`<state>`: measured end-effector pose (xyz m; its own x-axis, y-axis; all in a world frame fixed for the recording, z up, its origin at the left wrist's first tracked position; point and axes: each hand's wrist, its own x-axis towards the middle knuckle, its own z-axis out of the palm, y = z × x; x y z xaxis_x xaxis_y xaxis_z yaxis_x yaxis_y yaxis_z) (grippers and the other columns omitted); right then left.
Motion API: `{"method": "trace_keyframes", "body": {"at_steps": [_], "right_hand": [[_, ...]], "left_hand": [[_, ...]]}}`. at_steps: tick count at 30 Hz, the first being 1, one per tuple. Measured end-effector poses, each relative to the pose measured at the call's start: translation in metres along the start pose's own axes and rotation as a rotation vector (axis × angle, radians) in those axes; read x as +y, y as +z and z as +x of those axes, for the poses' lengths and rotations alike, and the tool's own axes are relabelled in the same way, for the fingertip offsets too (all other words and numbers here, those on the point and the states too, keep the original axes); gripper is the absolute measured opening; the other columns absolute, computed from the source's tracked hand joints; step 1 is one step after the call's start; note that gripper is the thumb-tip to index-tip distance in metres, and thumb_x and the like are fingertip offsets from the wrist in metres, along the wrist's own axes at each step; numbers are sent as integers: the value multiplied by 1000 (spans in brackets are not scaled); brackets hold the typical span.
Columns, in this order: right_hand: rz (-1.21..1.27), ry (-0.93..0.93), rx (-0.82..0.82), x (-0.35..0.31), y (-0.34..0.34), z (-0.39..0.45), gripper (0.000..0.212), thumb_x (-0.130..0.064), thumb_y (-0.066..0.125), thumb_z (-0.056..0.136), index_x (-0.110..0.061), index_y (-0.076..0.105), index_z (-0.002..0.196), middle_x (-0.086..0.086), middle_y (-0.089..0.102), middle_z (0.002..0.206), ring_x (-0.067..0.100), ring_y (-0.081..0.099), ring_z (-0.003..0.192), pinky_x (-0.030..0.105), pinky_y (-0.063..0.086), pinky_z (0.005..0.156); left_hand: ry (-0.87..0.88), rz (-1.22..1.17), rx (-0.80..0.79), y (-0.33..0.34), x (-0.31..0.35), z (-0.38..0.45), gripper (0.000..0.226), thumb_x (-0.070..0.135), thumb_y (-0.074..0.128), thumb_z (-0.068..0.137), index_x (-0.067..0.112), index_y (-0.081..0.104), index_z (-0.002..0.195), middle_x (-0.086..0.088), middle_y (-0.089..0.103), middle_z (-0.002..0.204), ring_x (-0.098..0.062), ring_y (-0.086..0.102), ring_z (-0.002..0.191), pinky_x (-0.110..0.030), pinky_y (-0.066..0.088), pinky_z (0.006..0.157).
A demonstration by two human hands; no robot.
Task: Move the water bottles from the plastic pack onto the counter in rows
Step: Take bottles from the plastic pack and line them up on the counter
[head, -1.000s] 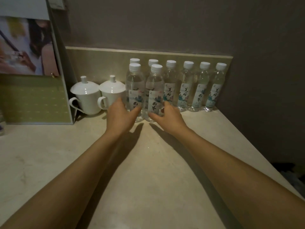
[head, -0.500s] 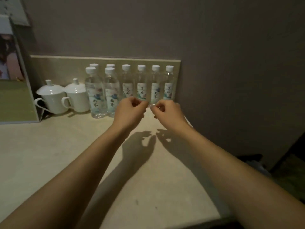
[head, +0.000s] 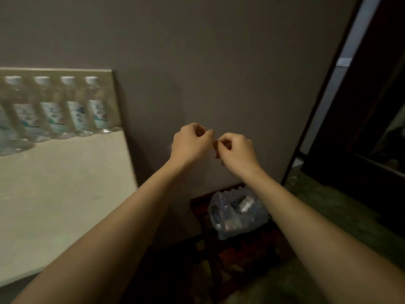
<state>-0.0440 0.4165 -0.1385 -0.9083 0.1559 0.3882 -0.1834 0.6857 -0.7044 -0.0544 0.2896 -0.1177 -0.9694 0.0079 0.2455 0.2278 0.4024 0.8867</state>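
now both hands' fingers [head: 209, 133] curl empty past the counter [head: 65, 183] edge, above the plastic pack [head: 236, 212].

Count, head view. Clear plastic water bottles with white caps and pale blue-green labels [head: 75, 106]: four plainly visible in one row along the back of the pale stone worktop [head: 65, 183], standing against its raised back edge. A fifth bottle shows partly at the left frame edge, blurred; whether more stand beyond the edge cannot be told. Crumpled clear plastic pack [head: 237, 212]: one, low beside the worktop, with bottles inside; their number is unreadable through the wrap. Bare hands in view: two, left hand [head: 189, 143] and right hand [head: 236, 151], fingers curled, empty.
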Motion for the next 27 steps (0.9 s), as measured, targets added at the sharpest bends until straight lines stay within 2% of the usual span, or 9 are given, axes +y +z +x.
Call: {"method": "trace_keyframes", "body": {"at_steps": [3, 6, 9, 13, 17, 21, 24, 27], "right_hand": [[14, 107, 55, 47, -32, 7, 20, -29, 57, 92, -18, 69, 81, 1, 71, 73, 22, 69, 76, 46, 58, 74], [-2, 175, 89, 95, -52, 16, 21, -30, 58, 92, -16, 69, 80, 0, 72, 72, 19, 69, 76, 39, 56, 76], [-23, 228, 93, 146, -61, 31, 23, -29, 58, 92, -20, 66, 73, -3, 70, 66, 11, 66, 68, 29, 51, 66], [-52, 321, 38, 220, -55, 60, 20, -28, 58, 93, -21, 66, 76, 0, 72, 70, 12, 67, 70, 29, 51, 67], [-61, 419, -94, 291, -33, 95, 19, -27, 57, 94, -14, 69, 88, 2, 72, 75, 17, 67, 76, 32, 53, 71], [-42, 481, -219, 344, -3, 125, 16, -24, 57, 95, -12, 65, 87, 6, 71, 84, 21, 67, 81, 34, 54, 72], [-43, 494, -311, 378, 21, 141, 12, -21, 58, 94, -19, 62, 82, 1, 67, 79, 13, 62, 72, 20, 46, 59], [-44, 491, -410, 414, 47, 153, 25, -19, 57, 94, -27, 55, 71, -8, 56, 62, 4, 53, 57, 10, 37, 45]], "left_hand": [[-4, 10, -65, 53, 11, 13, 30, 38, 55, 93, 16, 70, 106, -5, 72, 102, -25, 69, 97, -45, 57, 90], [-49, 20, -129, 105, 6, 30, 30, 37, 56, 93, 15, 70, 107, -7, 72, 103, -27, 68, 100, -44, 56, 92], [-112, 25, -191, 162, -14, 50, 30, 39, 56, 92, 16, 70, 106, -9, 72, 104, -29, 67, 101, -45, 55, 93], [-226, 5, -267, 236, -61, 82, 25, 37, 57, 91, 17, 70, 95, -9, 73, 96, -29, 69, 96, -45, 56, 90], [-373, -2, -287, 295, -116, 111, 24, 33, 56, 92, 15, 71, 82, -10, 73, 82, -29, 71, 84, -43, 59, 80], [-484, -5, -292, 334, -160, 138, 33, 34, 54, 96, 5, 71, 94, -15, 74, 86, -31, 71, 85, -43, 57, 74], [-543, 6, -285, 355, -187, 154, 36, 25, 50, 97, -6, 69, 93, -22, 72, 84, -27, 65, 70, -30, 48, 61], [-588, 49, -289, 375, -214, 167, 31, 16, 49, 97, 0, 60, 72, -9, 56, 60, -12, 46, 50, -16, 34, 39]]}}
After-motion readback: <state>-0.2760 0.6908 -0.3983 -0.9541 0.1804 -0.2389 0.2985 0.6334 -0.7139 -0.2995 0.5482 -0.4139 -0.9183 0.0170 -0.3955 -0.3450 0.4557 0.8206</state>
